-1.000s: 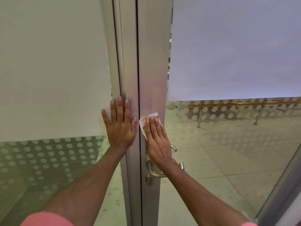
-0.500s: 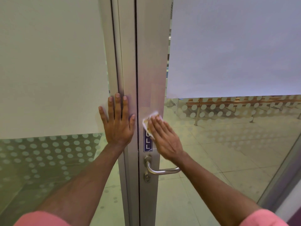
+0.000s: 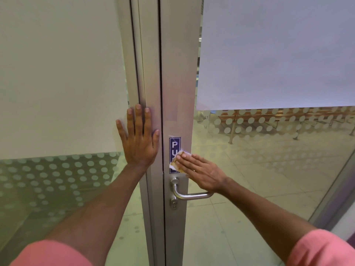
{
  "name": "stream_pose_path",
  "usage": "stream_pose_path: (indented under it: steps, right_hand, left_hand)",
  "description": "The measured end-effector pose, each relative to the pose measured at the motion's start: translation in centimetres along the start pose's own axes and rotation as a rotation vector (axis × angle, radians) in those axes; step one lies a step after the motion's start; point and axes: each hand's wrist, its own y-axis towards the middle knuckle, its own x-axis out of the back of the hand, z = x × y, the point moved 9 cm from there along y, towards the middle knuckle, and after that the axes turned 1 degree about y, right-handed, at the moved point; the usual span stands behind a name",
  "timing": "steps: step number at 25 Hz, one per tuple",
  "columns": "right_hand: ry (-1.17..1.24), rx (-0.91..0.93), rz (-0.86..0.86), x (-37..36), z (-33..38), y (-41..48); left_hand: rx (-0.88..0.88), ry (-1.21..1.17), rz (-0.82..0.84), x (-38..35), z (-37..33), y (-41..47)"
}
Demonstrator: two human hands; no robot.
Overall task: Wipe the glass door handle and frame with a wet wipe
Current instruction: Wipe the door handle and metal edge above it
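A grey aluminium door frame runs up the middle of the view. On it is a blue PULL sticker, partly covered. My right hand lies flat on the frame, pressing a soiled white wet wipe over the sticker's lower half, just above the steel lever handle. My left hand is spread flat with its fingers apart on the neighbouring frame post and the frosted glass, holding nothing.
A keyhole cylinder sits below the handle. The right glass pane is frosted above and dotted lower down; through it show a tiled floor and wooden benches. Another frame edge slants at the far right.
My right hand has slid the wipe down the frame and turned sideways, so the top of the sticker and the whole handle show. My left hand has stayed flat in place.
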Motion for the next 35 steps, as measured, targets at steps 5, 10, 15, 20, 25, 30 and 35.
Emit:
stream_pose_path:
  steps: [5, 10, 15, 20, 25, 30, 35]
  right_hand:
    - [-0.024, -0.072, -0.103, 4.2, -3.8, 3.0]
    - [-0.002, 0.001, -0.097, 3.3, -2.8, 2.6]
    - [-0.025, 0.246, 0.136, -0.6, 0.4, -1.1]
    - [-0.064, 0.191, 0.008, 2.5, -2.4, 1.2]
    - [-0.055, -0.018, -0.153, 4.7, -3.9, 2.9]
    - [0.013, 0.074, 0.053, 0.7, -0.3, 0.2]
    - [0.009, 0.134, 0.102, 0.4, -0.4, -0.5]
  left_hand:
    - [0.001, 0.004, 0.008, -0.2, 0.0, -0.1]
    - [0.001, 0.01, 0.016, -0.5, 0.3, -0.1]
    - [-0.007, 0.015, -0.002, -0.1, 0.1, 0.0]
    - [-0.011, 0.008, -0.006, -0.1, -0.1, 0.0]
    - [0.0, 0.004, -0.006, 0.0, 0.1, 0.0]
    - [-0.006, -0.005, -0.015, 0.2, -0.1, 0.1]
    - [-0.017, 0.011, -0.016, 0.0, -0.1, -0.1]
